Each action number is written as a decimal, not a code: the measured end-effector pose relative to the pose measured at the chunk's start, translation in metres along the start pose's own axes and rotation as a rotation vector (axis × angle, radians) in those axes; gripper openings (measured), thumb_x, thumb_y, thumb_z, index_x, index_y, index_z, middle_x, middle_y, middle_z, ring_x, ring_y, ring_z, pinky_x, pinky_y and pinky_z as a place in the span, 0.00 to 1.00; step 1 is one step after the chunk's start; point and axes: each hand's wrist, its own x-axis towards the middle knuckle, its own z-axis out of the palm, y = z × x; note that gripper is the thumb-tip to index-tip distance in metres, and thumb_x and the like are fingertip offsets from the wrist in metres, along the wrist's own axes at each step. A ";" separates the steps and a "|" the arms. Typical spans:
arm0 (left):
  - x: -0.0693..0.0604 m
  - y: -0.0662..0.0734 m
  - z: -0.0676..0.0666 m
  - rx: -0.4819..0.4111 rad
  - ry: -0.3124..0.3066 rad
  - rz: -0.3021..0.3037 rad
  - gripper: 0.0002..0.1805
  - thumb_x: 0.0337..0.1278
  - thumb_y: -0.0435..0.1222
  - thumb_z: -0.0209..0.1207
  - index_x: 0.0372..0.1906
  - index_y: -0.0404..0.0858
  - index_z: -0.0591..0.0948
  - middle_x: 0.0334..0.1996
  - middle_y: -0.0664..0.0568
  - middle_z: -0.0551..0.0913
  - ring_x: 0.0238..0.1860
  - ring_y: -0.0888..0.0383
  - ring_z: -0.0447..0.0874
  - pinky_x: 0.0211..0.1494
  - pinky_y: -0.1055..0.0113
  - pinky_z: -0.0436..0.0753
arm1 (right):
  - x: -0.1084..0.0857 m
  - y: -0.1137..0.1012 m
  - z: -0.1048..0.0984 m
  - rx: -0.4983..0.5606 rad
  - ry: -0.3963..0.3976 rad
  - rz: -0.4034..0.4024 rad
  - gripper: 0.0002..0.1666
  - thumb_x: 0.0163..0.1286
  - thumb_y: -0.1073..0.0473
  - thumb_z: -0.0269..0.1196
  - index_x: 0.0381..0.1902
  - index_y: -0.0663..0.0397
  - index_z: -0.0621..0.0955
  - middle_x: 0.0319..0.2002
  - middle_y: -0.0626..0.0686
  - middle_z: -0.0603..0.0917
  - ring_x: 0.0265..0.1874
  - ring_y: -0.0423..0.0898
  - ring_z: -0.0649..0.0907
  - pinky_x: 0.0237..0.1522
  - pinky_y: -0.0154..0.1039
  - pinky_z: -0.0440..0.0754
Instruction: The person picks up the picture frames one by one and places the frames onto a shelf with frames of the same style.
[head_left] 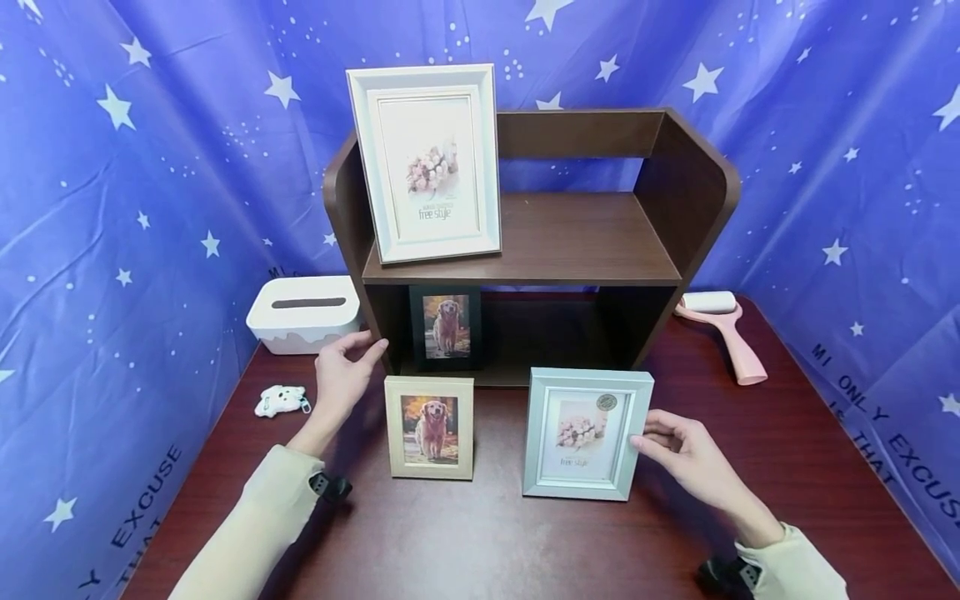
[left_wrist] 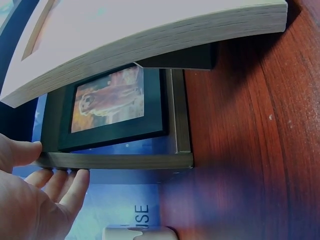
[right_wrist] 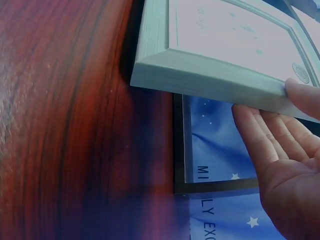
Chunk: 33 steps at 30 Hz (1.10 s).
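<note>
My left hand (head_left: pixel 343 375) holds the front edge of the left side panel of a dark brown two-tier shelf (head_left: pixel 592 237); in the left wrist view, the thumb and fingers (left_wrist: pixel 75 192) lie on opposite sides of that panel. With the thumb in front and fingers at the side and back, my right hand (head_left: pixel 686 454) grips the right edge of a pale grey-green picture frame (head_left: pixel 534 433) standing on the table. A beige picture frame (head_left: pixel 392 429) with a dog photo stands to its left. On the lower shelf is a black picture frame (head_left: pixel 474 329); a large white picture frame (head_left: pixel 491 167) leans above.
At the back left of the table (head_left: pixel 465 550) sits a white tissue box (head_left: pixel 300 337), with a small white plush keychain (head_left: pixel 279 400) before it. A pink lint roller (head_left: pixel 738 350) lies right of the shelf. Starry blue cloth (head_left: pixel 150 250) surrounds the table.
</note>
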 end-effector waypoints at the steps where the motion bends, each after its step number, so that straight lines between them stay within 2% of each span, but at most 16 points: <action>1: 0.000 0.000 0.000 -0.003 0.000 -0.002 0.15 0.51 0.38 0.69 0.41 0.32 0.86 0.37 0.43 0.86 0.41 0.52 0.82 0.45 0.64 0.75 | 0.000 0.000 0.000 0.007 0.000 -0.001 0.14 0.62 0.76 0.62 0.46 0.74 0.77 0.37 0.63 0.83 0.36 0.41 0.85 0.37 0.32 0.81; 11: 0.000 0.002 0.002 -0.036 -0.010 -0.016 0.15 0.50 0.37 0.70 0.41 0.32 0.86 0.36 0.44 0.86 0.40 0.54 0.83 0.42 0.69 0.76 | 0.001 -0.002 0.002 -0.014 0.006 -0.014 0.12 0.62 0.77 0.61 0.45 0.73 0.78 0.36 0.62 0.84 0.36 0.41 0.84 0.37 0.32 0.81; 20: 0.000 -0.001 0.000 -0.011 -0.004 -0.014 0.15 0.51 0.38 0.70 0.41 0.33 0.86 0.36 0.45 0.86 0.41 0.54 0.82 0.44 0.68 0.75 | 0.009 -0.011 0.001 -0.040 0.003 -0.003 0.13 0.63 0.76 0.61 0.46 0.72 0.78 0.37 0.62 0.84 0.35 0.40 0.84 0.37 0.31 0.81; 29: 0.001 -0.001 0.000 -0.021 -0.012 -0.010 0.14 0.52 0.38 0.69 0.41 0.33 0.86 0.36 0.45 0.86 0.39 0.54 0.83 0.41 0.72 0.75 | 0.013 -0.024 -0.009 -0.076 0.026 -0.005 0.13 0.63 0.74 0.62 0.47 0.73 0.78 0.37 0.61 0.84 0.35 0.40 0.84 0.36 0.30 0.80; 33: 0.001 -0.001 -0.001 -0.019 -0.014 -0.012 0.14 0.52 0.38 0.69 0.41 0.33 0.86 0.36 0.45 0.86 0.40 0.54 0.83 0.42 0.71 0.75 | 0.015 -0.036 -0.016 -0.125 0.040 0.004 0.13 0.63 0.72 0.63 0.47 0.71 0.78 0.37 0.60 0.84 0.36 0.40 0.85 0.36 0.31 0.81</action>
